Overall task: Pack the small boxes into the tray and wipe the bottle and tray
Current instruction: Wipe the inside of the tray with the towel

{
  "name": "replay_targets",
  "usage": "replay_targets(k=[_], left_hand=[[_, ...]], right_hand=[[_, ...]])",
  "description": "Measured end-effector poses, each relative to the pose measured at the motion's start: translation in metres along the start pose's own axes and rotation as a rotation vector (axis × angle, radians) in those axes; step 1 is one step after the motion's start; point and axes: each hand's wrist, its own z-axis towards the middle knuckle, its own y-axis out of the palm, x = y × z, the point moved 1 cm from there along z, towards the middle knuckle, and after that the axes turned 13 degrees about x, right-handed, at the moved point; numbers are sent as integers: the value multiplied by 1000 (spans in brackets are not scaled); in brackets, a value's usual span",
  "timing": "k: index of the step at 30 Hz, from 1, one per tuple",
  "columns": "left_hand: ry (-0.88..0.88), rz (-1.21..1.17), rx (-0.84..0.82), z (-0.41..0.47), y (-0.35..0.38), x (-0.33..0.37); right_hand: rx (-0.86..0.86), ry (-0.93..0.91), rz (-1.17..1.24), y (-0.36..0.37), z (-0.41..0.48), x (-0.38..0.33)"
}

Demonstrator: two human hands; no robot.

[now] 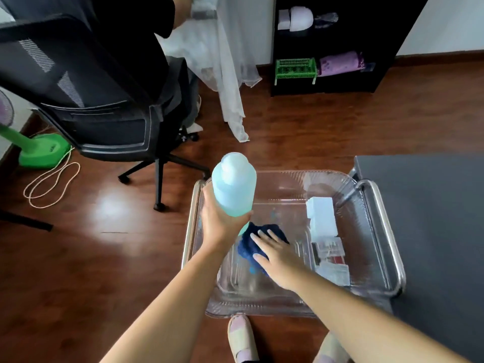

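Observation:
My left hand (218, 221) grips a pale blue bottle (234, 183) around its lower part and holds it upright above the left side of a clear plastic tray (262, 302). My right hand (277, 254) lies flat, fingers spread, on a dark blue cloth (247, 247) pressed onto the tray's floor. Along the tray's right side sit small boxes in a row: a white box (321, 216), a clear box with red contents (329, 250) and a pale box (335, 274). The tray rests on a chrome-framed stand (390, 237).
A black office chair (104, 106) stands at the upper left on the wooden floor, with a green fan base (43, 150) and a looped cord (51, 184) beside it. A dark grey surface (432, 218) lies at right. A black shelf (340, 43) and white curtain (230, 61) stand behind.

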Motion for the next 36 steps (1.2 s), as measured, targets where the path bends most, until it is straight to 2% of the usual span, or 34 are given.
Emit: replay_targets(k=[6,12,18,21,26,31,36], left_hand=[[-10,-33,-16,8,10,-11],[-83,-69,-61,6,4,-7],[-71,118,-96,-4,-21,18],[62,266,-121,-15,-36,25],[487,547,52,-16,-69,10],[570,773,-211,-3,-70,-21],[586,811,-181,-3,-69,-22]], right_hand=[[15,-194,-326,24,-4,19],[36,-162,-453,17,10,18],[-26,-198,-482,15,-15,18],[7,-191,-583,3,-11,20],[69,-126,-721,-7,21,26],[0,-162,-607,14,39,16],[-32,-236,-573,39,-2,12]])
